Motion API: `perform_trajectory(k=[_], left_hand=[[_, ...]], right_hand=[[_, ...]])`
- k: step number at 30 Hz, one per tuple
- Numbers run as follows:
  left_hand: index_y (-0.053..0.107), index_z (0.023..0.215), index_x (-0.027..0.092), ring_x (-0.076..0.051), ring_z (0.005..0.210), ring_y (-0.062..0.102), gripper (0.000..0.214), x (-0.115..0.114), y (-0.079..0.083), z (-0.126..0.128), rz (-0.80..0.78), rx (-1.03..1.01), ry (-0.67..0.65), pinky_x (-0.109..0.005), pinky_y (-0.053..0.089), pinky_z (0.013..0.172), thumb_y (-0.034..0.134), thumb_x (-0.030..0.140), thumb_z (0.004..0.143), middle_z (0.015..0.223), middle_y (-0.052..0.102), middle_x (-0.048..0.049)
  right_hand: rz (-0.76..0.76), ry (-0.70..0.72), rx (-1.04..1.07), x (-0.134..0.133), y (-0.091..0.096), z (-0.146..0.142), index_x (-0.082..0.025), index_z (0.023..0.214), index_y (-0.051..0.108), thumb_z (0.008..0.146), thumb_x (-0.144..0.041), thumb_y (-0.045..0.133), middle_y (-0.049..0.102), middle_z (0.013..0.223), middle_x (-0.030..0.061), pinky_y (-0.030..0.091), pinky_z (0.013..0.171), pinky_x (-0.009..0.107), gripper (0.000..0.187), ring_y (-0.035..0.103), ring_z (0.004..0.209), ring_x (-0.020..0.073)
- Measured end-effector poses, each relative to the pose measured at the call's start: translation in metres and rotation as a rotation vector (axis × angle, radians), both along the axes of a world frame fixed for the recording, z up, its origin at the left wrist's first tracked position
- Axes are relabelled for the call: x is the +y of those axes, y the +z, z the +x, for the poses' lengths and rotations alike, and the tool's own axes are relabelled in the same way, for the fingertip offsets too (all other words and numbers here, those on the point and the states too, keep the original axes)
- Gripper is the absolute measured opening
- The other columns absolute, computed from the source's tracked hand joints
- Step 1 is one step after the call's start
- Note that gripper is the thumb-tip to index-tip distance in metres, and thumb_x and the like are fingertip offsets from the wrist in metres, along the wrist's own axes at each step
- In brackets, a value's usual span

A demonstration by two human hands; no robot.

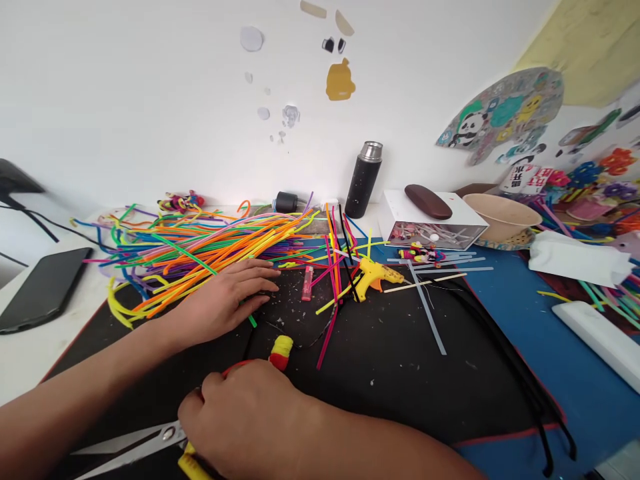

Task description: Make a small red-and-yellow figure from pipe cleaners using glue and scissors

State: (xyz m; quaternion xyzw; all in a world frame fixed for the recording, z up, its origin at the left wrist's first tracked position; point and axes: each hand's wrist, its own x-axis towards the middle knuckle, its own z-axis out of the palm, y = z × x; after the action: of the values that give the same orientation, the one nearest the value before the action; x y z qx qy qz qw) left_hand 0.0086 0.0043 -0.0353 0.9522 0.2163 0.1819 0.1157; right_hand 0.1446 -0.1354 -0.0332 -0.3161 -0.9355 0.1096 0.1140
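My left hand point(227, 293) lies flat with fingers stretched out on the black mat point(400, 360), fingertips at the edge of a big pile of coloured pipe cleaners point(200, 250) and touching a green one. My right hand point(247, 417) is curled near the front edge, gripping the yellow handle of open scissors point(135, 447) whose blades point left. A small yellow and red pipe-cleaner piece point(281, 351) with a red wire loop sits just beyond the right hand.
A yellow glue gun point(374, 275), a pink lighter point(308, 282), glue sticks point(427, 307) and loose pipe cleaners lie mid-mat. A black flask point(364, 179), white box point(430, 223), paper bowl point(500, 215) and craft clutter stand behind and right. A phone point(43, 288) rests at left.
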Motion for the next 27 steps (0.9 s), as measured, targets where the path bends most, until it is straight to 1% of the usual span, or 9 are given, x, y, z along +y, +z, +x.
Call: perform_trajectory(k=[4, 7, 10, 12, 14, 17, 21, 24, 27], left_hand=[[0.072, 0.116, 0.023, -0.027, 0.135, 0.061, 0.022, -0.004, -0.002, 0.001, -0.017, -0.012, -0.024, -0.048, 0.053, 0.113, 0.052, 0.023, 0.105, 0.136, 0.072, -0.0094], [0.071, 0.118, 0.023, -0.027, 0.134, 0.061, 0.023, -0.006, -0.001, 0.01, -0.008, -0.038, -0.044, -0.049, 0.053, 0.113, 0.052, 0.022, 0.105, 0.136, 0.072, -0.0099], [0.071, 0.122, 0.022, -0.026, 0.13, 0.064, 0.025, -0.01, -0.001, 0.031, -0.006, -0.076, -0.114, -0.048, 0.052, 0.113, 0.054, 0.02, 0.104, 0.135, 0.073, -0.0105], [0.071, 0.124, 0.022, -0.026, 0.13, 0.065, 0.027, -0.014, -0.001, 0.048, -0.011, -0.111, -0.169, -0.048, 0.052, 0.114, 0.054, 0.019, 0.104, 0.133, 0.074, -0.0113], [0.072, 0.122, 0.02, -0.026, 0.127, 0.066, 0.026, -0.019, -0.003, 0.067, -0.009, -0.101, -0.232, -0.049, 0.05, 0.116, 0.054, 0.019, 0.103, 0.131, 0.075, -0.0115], [0.072, 0.125, 0.017, -0.03, 0.127, 0.064, 0.028, -0.023, -0.008, 0.093, 0.023, -0.069, -0.279, -0.052, 0.051, 0.112, 0.055, 0.021, 0.103, 0.131, 0.074, -0.0139], [0.072, 0.124, 0.014, -0.034, 0.128, 0.061, 0.028, -0.021, -0.013, 0.117, 0.022, -0.009, -0.275, -0.054, 0.05, 0.11, 0.057, 0.023, 0.102, 0.133, 0.073, -0.0161], [0.073, 0.121, 0.014, -0.033, 0.125, 0.062, 0.027, -0.02, -0.013, 0.126, 0.003, 0.012, -0.273, -0.052, 0.051, 0.108, 0.058, 0.025, 0.102, 0.124, 0.075, -0.016], [0.075, 0.12, 0.016, -0.033, 0.124, 0.062, 0.027, -0.022, -0.013, 0.13, 0.009, 0.013, -0.276, -0.052, 0.05, 0.107, 0.056, 0.026, 0.103, 0.122, 0.076, -0.016]], right_hand=[[-0.031, 0.039, -0.011, 0.001, 0.001, -0.001, -0.011, 0.104, 0.063, 0.103, -0.022, 0.055, 0.074, 0.093, 0.0078, 0.057, 0.052, 0.035, 0.014, 0.075, 0.076, 0.024], [-0.103, 0.098, -0.017, 0.002, 0.008, -0.003, -0.012, 0.11, 0.065, 0.104, -0.035, 0.055, 0.076, 0.098, 0.0083, 0.058, 0.054, 0.035, 0.025, 0.077, 0.08, 0.0253], [-0.232, 0.181, 0.017, 0.006, 0.02, -0.005, -0.015, 0.124, 0.064, 0.106, -0.044, 0.054, 0.078, 0.108, 0.0072, 0.059, 0.059, 0.031, 0.036, 0.078, 0.091, 0.0235], [-0.328, 0.222, 0.09, 0.008, 0.029, -0.003, -0.016, 0.132, 0.063, 0.106, -0.039, 0.055, 0.078, 0.118, 0.0056, 0.059, 0.068, 0.026, 0.036, 0.076, 0.103, 0.0203], [-0.437, 0.246, 0.18, 0.009, 0.037, 0.0, -0.015, 0.136, 0.062, 0.102, -0.032, 0.062, 0.077, 0.124, 0.0047, 0.057, 0.08, 0.019, 0.038, 0.075, 0.108, 0.0167], [-0.558, 0.113, 0.323, 0.007, 0.045, 0.006, -0.017, 0.135, 0.063, 0.101, -0.025, 0.064, 0.079, 0.118, 0.0, 0.053, 0.076, 0.012, 0.036, 0.076, 0.094, 0.0112], [-0.627, -0.057, 0.414, 0.002, 0.045, 0.009, -0.02, 0.125, 0.067, 0.099, -0.027, 0.067, 0.08, 0.106, -0.0027, 0.049, 0.062, 0.012, 0.027, 0.074, 0.086, 0.0115], [-0.668, -0.085, 0.437, 0.001, 0.042, 0.009, -0.022, 0.122, 0.068, 0.098, -0.027, 0.069, 0.08, 0.1, -0.0041, 0.049, 0.06, 0.012, 0.024, 0.073, 0.081, 0.0107], [-0.635, -0.054, 0.425, 0.002, 0.043, 0.009, -0.021, 0.123, 0.066, 0.097, -0.024, 0.069, 0.08, 0.107, -0.0035, 0.051, 0.064, 0.011, 0.026, 0.075, 0.086, 0.0107]])
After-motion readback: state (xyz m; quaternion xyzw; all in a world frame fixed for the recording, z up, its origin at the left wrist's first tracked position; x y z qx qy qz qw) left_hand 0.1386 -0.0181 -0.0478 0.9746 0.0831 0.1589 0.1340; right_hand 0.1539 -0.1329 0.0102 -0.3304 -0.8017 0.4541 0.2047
